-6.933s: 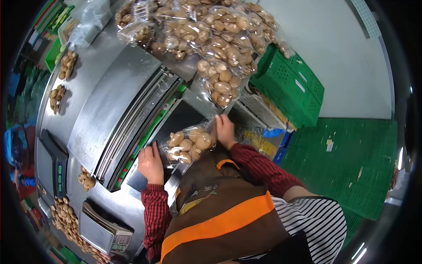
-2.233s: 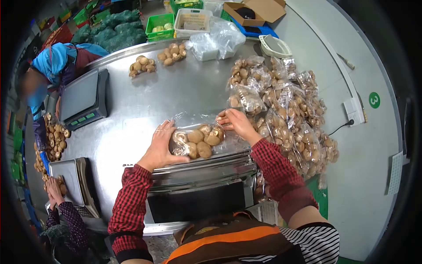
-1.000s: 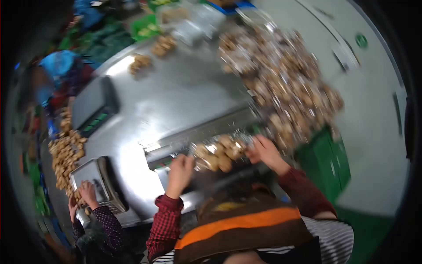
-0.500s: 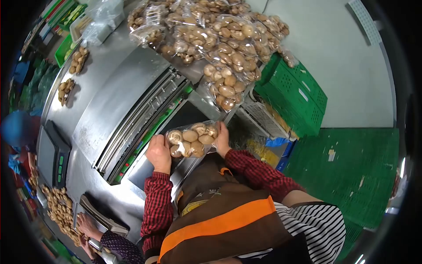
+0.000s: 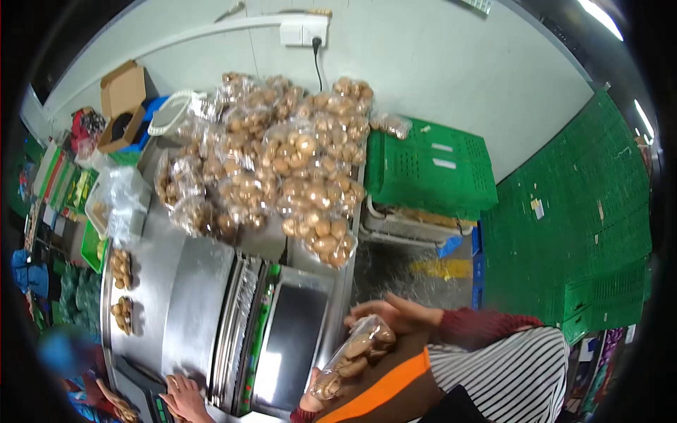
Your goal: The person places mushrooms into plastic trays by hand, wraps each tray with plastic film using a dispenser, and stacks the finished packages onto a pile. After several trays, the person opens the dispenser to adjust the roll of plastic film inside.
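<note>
"How's the light?"
"Strip lights (image 5: pixel 601 17) are glaring upper right; the black panel (image 5: pixel 293 324) is catching white shine."
"Edges?"
"They're bowing, the corners sinking into black."

Mushroom bag (image 5: pixel 355 358) now closer to apron (image 5: pixel 389 386) vs. prev.; R hand (image 5: pixel 396 314) opened from its grip.

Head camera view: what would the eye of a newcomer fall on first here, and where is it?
Probably the big heap of clear plastic bags of brown mushrooms, at upper middle, then the bright green plastic crate just right of it. At lower middle, another clear bag of brown mushrooms stands out, with the left hand at its lower end and the right hand by its upper end.
</note>
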The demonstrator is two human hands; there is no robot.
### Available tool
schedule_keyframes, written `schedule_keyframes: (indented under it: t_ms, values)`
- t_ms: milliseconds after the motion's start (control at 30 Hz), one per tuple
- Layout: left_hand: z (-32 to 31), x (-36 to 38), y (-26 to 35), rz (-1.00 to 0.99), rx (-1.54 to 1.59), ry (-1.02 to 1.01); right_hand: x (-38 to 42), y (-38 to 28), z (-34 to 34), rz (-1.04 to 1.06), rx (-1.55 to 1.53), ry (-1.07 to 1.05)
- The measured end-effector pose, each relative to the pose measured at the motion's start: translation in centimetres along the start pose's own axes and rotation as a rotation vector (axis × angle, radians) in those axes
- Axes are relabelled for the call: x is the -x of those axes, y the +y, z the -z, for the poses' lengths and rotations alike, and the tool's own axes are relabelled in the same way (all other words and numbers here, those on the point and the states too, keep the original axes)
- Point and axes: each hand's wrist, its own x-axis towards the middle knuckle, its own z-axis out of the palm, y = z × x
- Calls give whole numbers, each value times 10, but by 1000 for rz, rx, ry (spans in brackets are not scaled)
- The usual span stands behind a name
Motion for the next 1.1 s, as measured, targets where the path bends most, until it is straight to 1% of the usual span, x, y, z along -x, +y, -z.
schedule_keyframes:
  t_ms: [33, 67, 100, 133, 167, 200, 233, 267, 300, 333, 367, 400, 433, 467, 500, 533, 567, 600, 633, 667, 700, 733, 767, 800, 833, 867, 900, 933, 967, 1000, 1033, 1067, 1100]
  values:
    - [-52, -21, -69, 211, -57, 24, 4, -1, -31, -6, 455, 171]
    - [-119, -52, -141, 489, -51, 58, 3, -3, -26, 50, 755, 137]
    - [-175, -78, -191, 763, -18, 136, 0, -5, -17, 111, 1057, 104]
    - [-215, -100, -225, 1000, 49, 261, -9, -9, -10, 108, 909, 249]
    - [-244, -124, -246, 1134, 114, 399, -19, -24, -5, 131, 826, 378]
    - [-242, -137, -257, 1129, 106, 374, -30, -44, -3, 205, 772, 426]
    - [-233, -147, -268, 990, 133, 317, -43, -65, -2, 277, 713, 468]
    - [-222, -157, -279, 852, 161, 263, -56, -90, -10, 426, 584, 449]
    - [-212, -166, -287, 715, 191, 212, -68, -129, 10, 447, 507, 489]
    - [-210, -176, -294, 578, 222, 163, -79, -168, 3, 589, 609, 636]
    - [-224, -182, -292, 479, 0, 319, -87, -212, -20, 632, 537, 627]
    - [-212, -183, -290, 466, -81, 324, -96, -254, -28, 730, 666, 482]
    - [-196, -181, -287, 450, -161, 333, -107, -294, -43, 766, 738, 597]
    - [-197, -181, -278, 479, -225, 391, -123, -327, -57, 830, 755, 533]
    - [-201, -177, -268, 507, -291, 451, -139, -362, -63, 810, 781, 471]
    - [-203, -175, -266, 447, -254, 533, -155, -402, -62, 791, 809, 408]
    - [-195, -171, -264, 428, -256, 513, -184, -462, -24, 880, 1164, 340]
    - [-189, -167, -261, 417, -232, 521, -212, -518, 11, 1016, 1487, 286]
    - [-186, -163, -260, 404, -202, 535, -201, -460, -96, 744, 779, 789]
    - [-187, -162, -257, 384, -188, 555, -221, -482, -67, 891, 1126, 969]
    - [-188, -157, -253, 362, -158, 574, -251, -513, -21, 1026, 1489, 1120]
    - [-186, -144, -251, 328, -118, 618, -290, -521, -1, 1111, 1137, 1001]
    - [-153, -129, -263, 254, -258, 550, -337, -508, 9, 1118, 793, 877]
    - [-163, -127, -260, 194, -280, 578, -354, -471, 0, 961, 910, 665]
    - [-170, -124, -254, 136, -261, 586, -362, -418, -25, 774, 990, 440]
    - [-178, -118, -245, 114, -287, 640, -382, -344, -63, 669, 994, 330]
    - [-175, -110, -238, 51, -358, 648, -397, -271, -96, 565, 985, 221]
    - [-178, -101, -230, -48, -406, 690, -414, -201, -111, 406, 993, 140]
    - [-176, -93, -218, -154, -438, 720, -423, -144, -128, 211, 1235, -56]
    - [-164, -82, -214, -320, -465, 768, -429, -96, -140, 55, 1464, -263]
    - [-147, -66, -206, -416, -675, 900, -432, -44, -150, -91, 1553, -412]
    - [-133, -52, -194, -533, -800, 1115, -440, 2, -153, -204, 1696, -501]
    - [-118, -38, -179, -636, -922, 1321, -450, 45, -145, -205, 1736, -575]
